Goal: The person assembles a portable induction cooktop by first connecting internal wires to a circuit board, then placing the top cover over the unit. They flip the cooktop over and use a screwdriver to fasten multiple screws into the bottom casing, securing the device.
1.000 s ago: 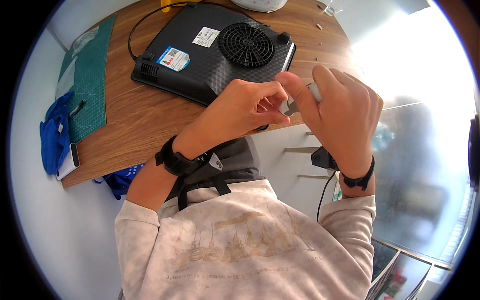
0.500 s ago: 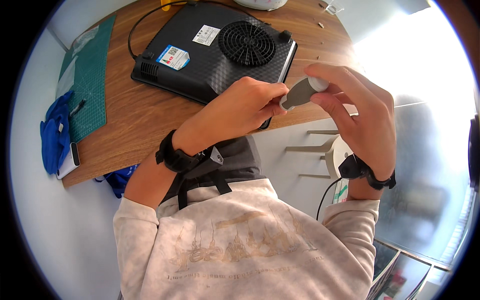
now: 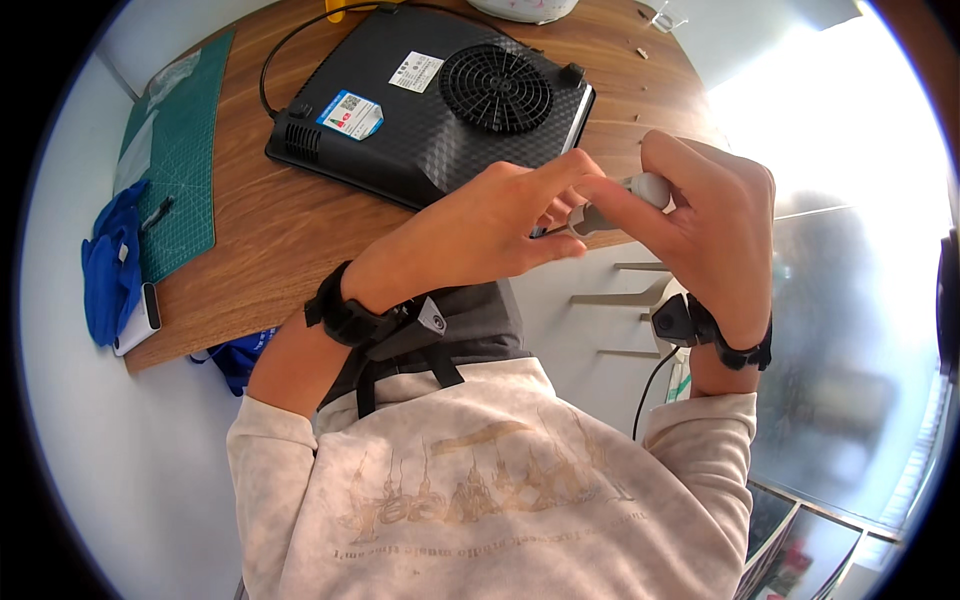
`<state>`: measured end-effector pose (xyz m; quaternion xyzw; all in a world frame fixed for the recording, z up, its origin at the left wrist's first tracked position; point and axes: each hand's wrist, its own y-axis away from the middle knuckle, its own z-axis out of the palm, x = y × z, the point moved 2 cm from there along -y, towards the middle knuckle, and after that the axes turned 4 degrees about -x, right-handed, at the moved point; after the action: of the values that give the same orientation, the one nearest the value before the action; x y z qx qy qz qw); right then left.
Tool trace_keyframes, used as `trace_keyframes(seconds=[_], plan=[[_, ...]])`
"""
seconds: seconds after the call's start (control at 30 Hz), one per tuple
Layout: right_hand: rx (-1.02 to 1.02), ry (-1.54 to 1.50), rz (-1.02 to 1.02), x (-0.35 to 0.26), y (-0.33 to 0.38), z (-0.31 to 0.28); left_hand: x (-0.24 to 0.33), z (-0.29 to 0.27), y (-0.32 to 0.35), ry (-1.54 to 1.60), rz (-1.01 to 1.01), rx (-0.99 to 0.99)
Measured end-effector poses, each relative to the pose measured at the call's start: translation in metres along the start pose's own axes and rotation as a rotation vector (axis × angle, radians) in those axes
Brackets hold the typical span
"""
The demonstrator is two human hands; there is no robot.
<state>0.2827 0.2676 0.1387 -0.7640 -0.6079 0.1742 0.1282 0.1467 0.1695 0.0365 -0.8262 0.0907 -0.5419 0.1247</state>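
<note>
Right hand (image 3: 715, 215) is gripping a gray tool (image 3: 650, 190) by its thick handle; left hand (image 3: 505, 220) is cupping round the front end, can't tell if pinching. Tool is sitting midair by the desk (image 3: 260, 250) edge, near the black cooker (image 3: 420, 130). Looking light, stiff, probably smooth, not fragile; fat handle is offering the best hold.

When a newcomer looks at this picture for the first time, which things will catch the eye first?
Probably the black appliance with its round fan grille, lying on the wooden table beyond the hands. Next, the grey-handled object held in the right hand, with the left hand at its other end. At far left, the green mat and blue cloth add colour.
</note>
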Motion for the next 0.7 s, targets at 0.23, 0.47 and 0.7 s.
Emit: trace_keyframes(seconds=[0.23, 0.47, 0.7], plan=[[-0.020, 0.257, -0.013, -0.008, 0.002, 0.003, 0.007, -0.008, -0.008, 0.087, 0.128, -0.033], [-0.070, -0.312, -0.067, -0.008, 0.008, -0.015, 0.003, -0.002, -0.007, 0.207, 0.007, -0.171], [-0.188, -0.238, -0.039, 0.006, 0.016, -0.018, 0.003, -0.010, -0.014, 0.103, 0.077, -0.196]])
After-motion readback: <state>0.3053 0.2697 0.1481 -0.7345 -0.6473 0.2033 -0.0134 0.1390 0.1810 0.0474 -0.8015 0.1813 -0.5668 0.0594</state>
